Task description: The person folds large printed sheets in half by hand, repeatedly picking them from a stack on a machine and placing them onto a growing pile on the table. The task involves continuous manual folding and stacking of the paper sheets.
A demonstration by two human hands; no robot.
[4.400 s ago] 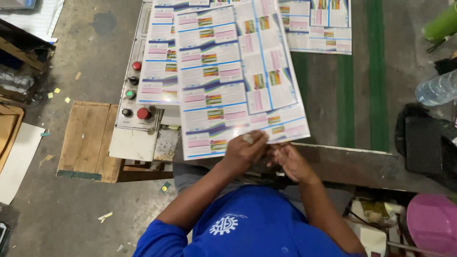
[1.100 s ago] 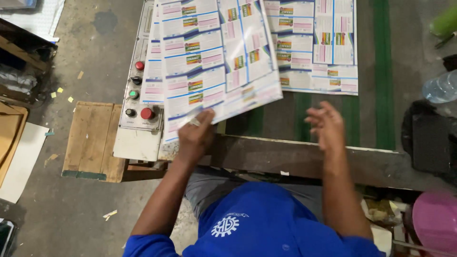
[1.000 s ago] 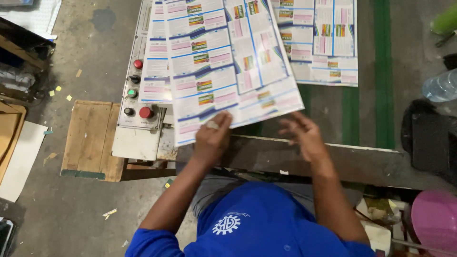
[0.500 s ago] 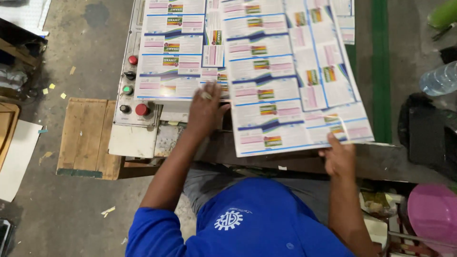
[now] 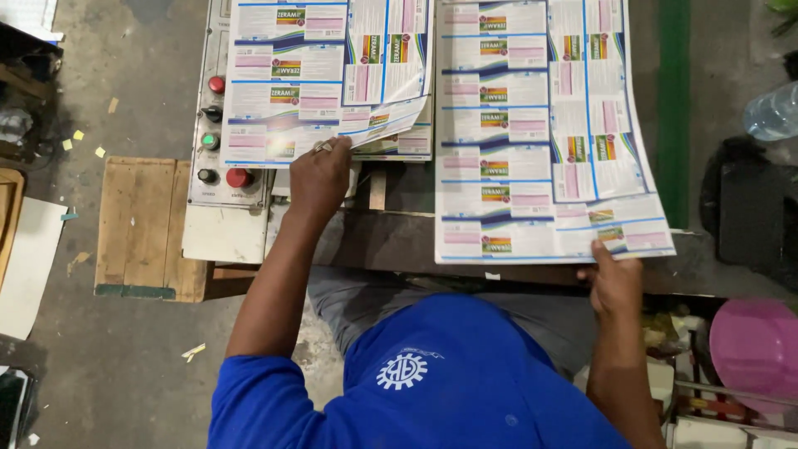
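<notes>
Pinching a printed sheet (image 5: 540, 133) by its near corner, right hand (image 5: 615, 278), left hand (image 5: 320, 175) lifting stack's (image 5: 307, 83) top sheet (fingers closed).

We see the flat stack of printed label sheets (image 5: 324, 83) lying left of the single large printed sheet (image 5: 540, 133), with the grey metal push-button panel (image 5: 218, 125) at the stack's left and the clear plastic bottle (image 5: 773, 112) far right.
</notes>
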